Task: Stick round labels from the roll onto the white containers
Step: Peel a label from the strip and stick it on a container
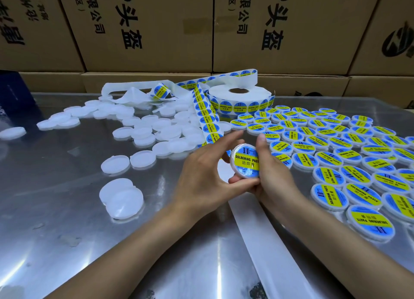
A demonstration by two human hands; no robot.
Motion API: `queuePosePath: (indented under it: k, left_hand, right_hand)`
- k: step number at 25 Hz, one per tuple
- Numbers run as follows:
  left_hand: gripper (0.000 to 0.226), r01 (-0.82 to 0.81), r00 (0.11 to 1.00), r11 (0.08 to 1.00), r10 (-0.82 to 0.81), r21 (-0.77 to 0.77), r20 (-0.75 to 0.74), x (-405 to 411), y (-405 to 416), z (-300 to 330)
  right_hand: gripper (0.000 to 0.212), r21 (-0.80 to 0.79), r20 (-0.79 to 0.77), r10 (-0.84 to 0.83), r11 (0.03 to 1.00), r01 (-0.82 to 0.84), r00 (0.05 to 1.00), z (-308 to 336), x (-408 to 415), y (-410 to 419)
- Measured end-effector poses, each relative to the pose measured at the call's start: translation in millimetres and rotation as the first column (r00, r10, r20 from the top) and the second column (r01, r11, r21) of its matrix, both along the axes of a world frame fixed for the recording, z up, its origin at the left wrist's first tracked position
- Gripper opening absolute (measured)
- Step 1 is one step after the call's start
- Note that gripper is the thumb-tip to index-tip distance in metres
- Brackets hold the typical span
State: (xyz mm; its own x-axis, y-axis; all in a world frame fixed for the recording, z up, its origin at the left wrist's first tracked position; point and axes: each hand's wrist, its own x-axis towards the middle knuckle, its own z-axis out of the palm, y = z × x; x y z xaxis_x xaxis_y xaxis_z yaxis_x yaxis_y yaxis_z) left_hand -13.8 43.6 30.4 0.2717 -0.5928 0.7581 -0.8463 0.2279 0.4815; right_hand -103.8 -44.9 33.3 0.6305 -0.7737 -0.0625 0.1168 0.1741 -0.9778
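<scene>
Both hands hold one white container [244, 161] tilted up above the table's middle, its face covered by a blue and yellow round label. My left hand [201, 168] grips it from the left with thumb below and fingers above. My right hand [272, 171] grips its right edge, with the thumb lying over the label's right side. The label roll [239, 99] lies flat at the back centre. A strip of labels [207, 119] runs from it toward my hands. Several unlabelled white containers [143, 130] lie scattered on the left.
Rows of labelled containers [336, 150] fill the right side of the shiny metal table [67, 242]. Empty backing paper lies crumpled at the back left [134, 94] and trails toward the front [257, 231]. Stacked cardboard boxes [156, 29] wall the far edge.
</scene>
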Motion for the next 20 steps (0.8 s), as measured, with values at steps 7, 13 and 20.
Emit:
queuePosePath:
  k: [7,13,20]
  left_hand:
    - [0.078,0.028,0.998,0.996,-0.024,0.09,-0.05,6.6,-2.2,-6.5]
    - [0.085,-0.076,0.987,0.912,0.013,0.403,0.158,28.0,-2.6,-18.1]
    - [0.08,-0.424,0.906,0.68,0.317,0.598,0.282,75.2,0.9,-27.4]
  right_hand:
    - [0.058,0.013,-0.004,0.075,0.997,-0.075,0.997,-0.7,-4.8,-3.9]
    - [0.023,-0.375,-0.174,-0.057,0.927,-0.013,0.983,-7.8,-7.6,-20.6]
    - [0.021,-0.67,-0.488,-0.303,0.731,-0.129,0.818,-14.0,-19.2,-43.0]
